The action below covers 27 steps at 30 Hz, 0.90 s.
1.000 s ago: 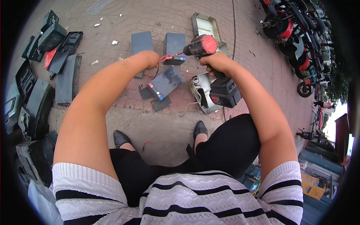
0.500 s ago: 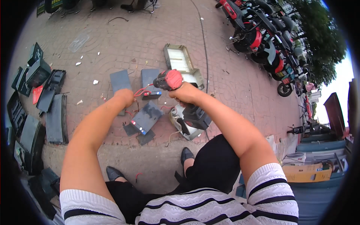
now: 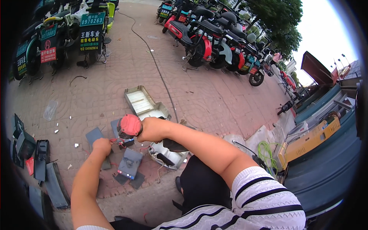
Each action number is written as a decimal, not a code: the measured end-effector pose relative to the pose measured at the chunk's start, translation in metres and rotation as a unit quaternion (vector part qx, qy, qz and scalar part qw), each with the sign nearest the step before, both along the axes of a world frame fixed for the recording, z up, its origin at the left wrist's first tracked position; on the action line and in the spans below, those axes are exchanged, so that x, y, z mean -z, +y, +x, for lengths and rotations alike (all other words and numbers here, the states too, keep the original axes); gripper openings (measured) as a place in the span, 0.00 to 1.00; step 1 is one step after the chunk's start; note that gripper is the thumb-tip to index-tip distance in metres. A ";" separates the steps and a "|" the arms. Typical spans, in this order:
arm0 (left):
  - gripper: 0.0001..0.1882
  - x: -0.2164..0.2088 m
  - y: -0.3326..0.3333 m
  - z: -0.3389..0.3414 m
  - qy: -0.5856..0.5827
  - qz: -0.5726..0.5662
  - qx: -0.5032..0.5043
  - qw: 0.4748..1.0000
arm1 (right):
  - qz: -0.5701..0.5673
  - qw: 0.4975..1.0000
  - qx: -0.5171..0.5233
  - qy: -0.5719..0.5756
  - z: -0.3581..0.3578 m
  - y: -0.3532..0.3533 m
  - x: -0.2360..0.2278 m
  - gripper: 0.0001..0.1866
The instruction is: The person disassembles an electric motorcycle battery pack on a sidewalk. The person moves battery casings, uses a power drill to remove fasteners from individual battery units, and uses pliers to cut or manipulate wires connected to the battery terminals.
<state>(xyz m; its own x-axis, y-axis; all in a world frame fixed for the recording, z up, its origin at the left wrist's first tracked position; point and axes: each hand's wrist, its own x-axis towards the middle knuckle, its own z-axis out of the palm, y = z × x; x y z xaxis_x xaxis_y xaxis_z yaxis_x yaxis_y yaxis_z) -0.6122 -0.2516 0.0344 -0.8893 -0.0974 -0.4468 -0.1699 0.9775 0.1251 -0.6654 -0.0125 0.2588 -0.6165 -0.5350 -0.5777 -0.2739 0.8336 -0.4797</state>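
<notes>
My right hand (image 3: 152,129) is wrapped round a red-and-black cordless drill (image 3: 130,125), whose head points left over the batteries. My left hand (image 3: 102,147) is closed, its fingertips on red wire (image 3: 114,141) beside the drill's front end. Under the drill is a dark battery (image 3: 115,124), partly covered. A grey battery (image 3: 130,161) with red and blue terminal marks lies nearer me on flat dark pieces. Another grey block (image 3: 94,134) lies just beyond my left hand. The drill's bit and the wire ends are too small to make out.
An open pale case half (image 3: 140,100) lies beyond the batteries; a second white-lined half (image 3: 172,158) sits below my right forearm. Black plastic housings (image 3: 41,157) are piled at left. A cable (image 3: 155,63) crosses the paving. Parked scooters (image 3: 199,50) stand beyond; a yellow box (image 3: 310,140) is at right.
The view has swung up and to the right, showing more scooters. The hands, drill and batteries appear lower and farther left, both hands keeping nearly the same pose.
</notes>
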 end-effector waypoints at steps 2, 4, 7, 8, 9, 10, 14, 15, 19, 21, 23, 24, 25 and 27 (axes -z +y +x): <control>0.21 0.019 -0.019 0.008 -0.026 -0.021 0.019 0.999 | -0.024 0.999 -0.003 -0.027 0.005 0.002 -0.003 0.14; 0.22 0.032 -0.009 0.017 -0.050 -0.030 0.052 0.997 | -0.029 0.998 0.020 -0.056 0.005 0.014 0.003 0.14; 0.23 0.032 0.000 0.036 -0.042 0.002 0.029 0.999 | -0.031 0.995 0.027 -0.092 0.000 0.018 0.022 0.13; 0.24 0.035 -0.001 0.033 -0.023 0.043 0.014 0.999 | -0.016 0.995 0.038 -0.093 -0.002 0.018 0.028 0.13; 0.25 0.035 -0.014 0.036 -0.008 0.076 -0.014 0.997 | -0.008 0.994 0.037 -0.099 -0.002 0.008 0.031 0.13; 0.25 0.037 -0.021 0.037 -0.002 0.096 -0.043 0.994 | -0.024 0.992 0.053 -0.111 -0.008 0.005 0.047 0.14; 0.29 0.037 -0.027 0.015 0.009 0.201 -0.082 0.976 | -0.017 0.990 0.107 -0.090 -0.031 0.013 0.058 0.15; 0.31 0.034 -0.032 0.015 0.039 0.180 -0.076 0.980 | -0.021 0.985 0.141 -0.093 -0.032 0.010 0.054 0.14; 0.30 0.050 -0.016 -0.001 0.057 0.229 -0.096 0.967 | -0.003 0.975 0.190 -0.116 -0.047 0.033 0.082 0.11; 0.31 0.054 -0.022 0.001 0.067 0.224 -0.121 0.965 | 0.007 0.974 0.182 -0.132 -0.043 0.023 0.089 0.11; 0.30 0.055 -0.029 0.009 0.079 0.193 -0.101 0.973 | 0.012 0.973 0.179 -0.147 -0.035 0.010 0.094 0.11; 0.30 0.053 -0.026 0.011 0.077 0.195 -0.108 0.972 | 0.014 0.971 0.185 -0.148 -0.033 0.008 0.095 0.09; 0.30 0.051 -0.024 0.011 0.077 0.197 -0.131 0.968 | 0.016 0.970 0.193 -0.150 -0.032 0.007 0.098 0.08; 0.30 0.047 -0.022 0.011 0.075 0.198 -0.158 0.964 | 0.015 0.971 0.180 -0.155 -0.031 0.004 0.103 0.08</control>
